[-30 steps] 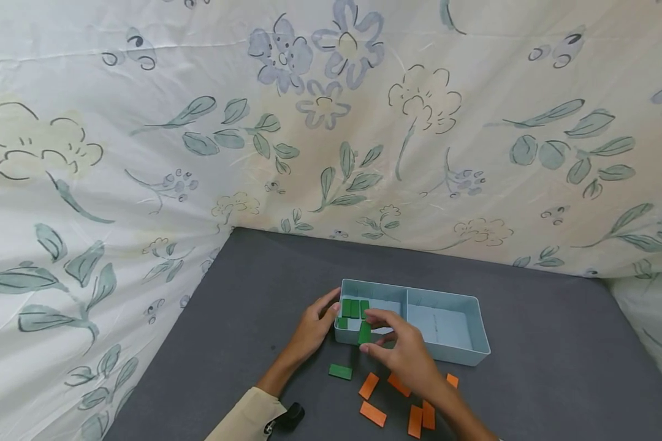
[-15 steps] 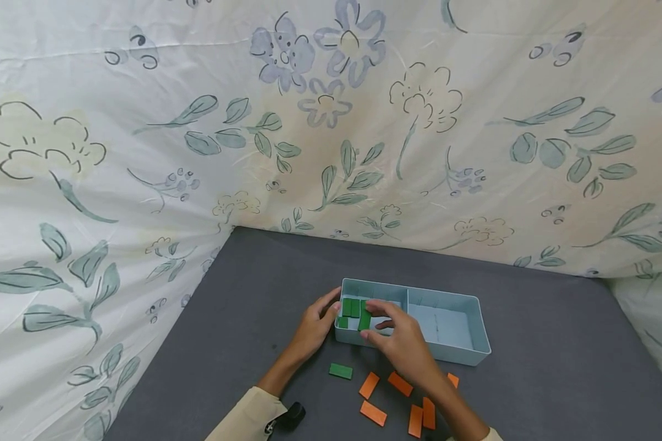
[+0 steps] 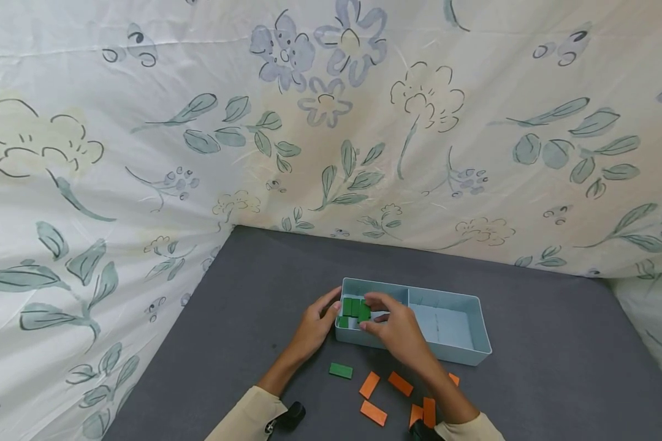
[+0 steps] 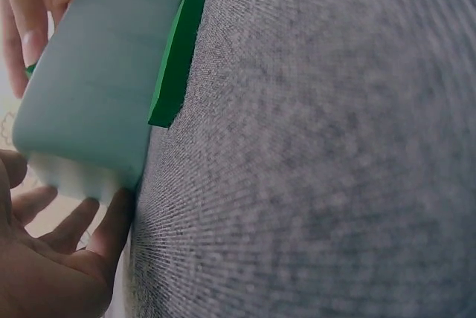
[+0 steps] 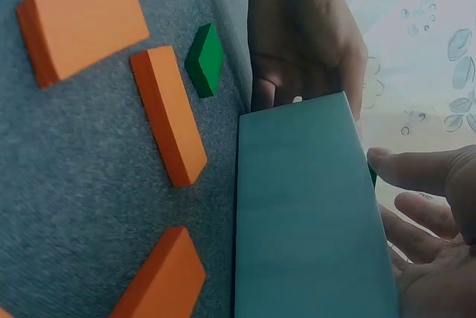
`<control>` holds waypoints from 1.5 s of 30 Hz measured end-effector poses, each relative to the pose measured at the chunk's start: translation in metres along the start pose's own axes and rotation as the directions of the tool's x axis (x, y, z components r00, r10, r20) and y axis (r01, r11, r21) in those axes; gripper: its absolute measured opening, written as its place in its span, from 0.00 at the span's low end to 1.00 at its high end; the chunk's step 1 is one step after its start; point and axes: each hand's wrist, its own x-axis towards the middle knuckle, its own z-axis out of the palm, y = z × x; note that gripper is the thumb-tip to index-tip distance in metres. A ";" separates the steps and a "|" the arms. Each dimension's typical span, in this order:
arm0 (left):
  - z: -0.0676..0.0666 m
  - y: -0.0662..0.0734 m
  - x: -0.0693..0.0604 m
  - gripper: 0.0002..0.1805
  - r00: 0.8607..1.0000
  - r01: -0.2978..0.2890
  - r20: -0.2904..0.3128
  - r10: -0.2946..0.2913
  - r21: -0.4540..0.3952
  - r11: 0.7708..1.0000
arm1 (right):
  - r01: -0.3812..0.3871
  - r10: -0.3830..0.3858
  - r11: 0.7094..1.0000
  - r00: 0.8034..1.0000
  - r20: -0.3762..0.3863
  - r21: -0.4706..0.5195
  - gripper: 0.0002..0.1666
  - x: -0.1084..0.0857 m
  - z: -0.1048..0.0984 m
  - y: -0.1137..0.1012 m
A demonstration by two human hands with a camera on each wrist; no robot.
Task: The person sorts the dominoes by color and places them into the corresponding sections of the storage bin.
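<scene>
A pale blue two-compartment box (image 3: 456, 352) stands on the dark cloth. My left hand (image 3: 311, 327) rests against its left end; in the left wrist view, spread fingertips (image 4: 85, 210) touch the end wall. Above the left compartment my right hand (image 3: 397, 327) pinches a green block (image 3: 364, 313) between thumb and fingers. That block is low inside the box, and whether it touches the floor there is hidden. Several green blocks (image 3: 347, 306) lie in the same compartment, near its left wall. Another green block (image 3: 341, 370) lies on the cloth before the box.
Several orange blocks (image 3: 400, 384) are scattered in front of the box, some beside and partly behind the right forearm. The right compartment's bare floor (image 3: 444, 321) shows. A floral cloth (image 3: 320, 184) hangs behind and at the left of the dark surface (image 3: 254, 288).
My right hand has lowered the green block over the front wall into the left compartment, beside the other green ones. The left hand has stayed at the box's end.
</scene>
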 end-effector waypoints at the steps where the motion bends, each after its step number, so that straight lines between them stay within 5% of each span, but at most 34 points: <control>1: 0.000 0.000 0.000 0.28 1.000 0.000 0.003 0.000 -0.002 1.000 | -0.002 0.002 1.000 1.000 0.005 0.002 0.34 0.001 0.000 0.001; 15: -0.002 0.001 0.000 0.28 1.000 0.002 0.007 -0.002 0.028 1.000 | -0.061 0.065 0.997 0.993 0.096 -0.048 0.36 0.017 0.001 0.003; 45: -0.002 0.000 -0.001 0.29 0.999 -0.003 0.034 0.003 -0.010 1.000 | 0.019 0.005 0.996 0.959 0.283 -0.083 0.28 0.036 0.007 0.015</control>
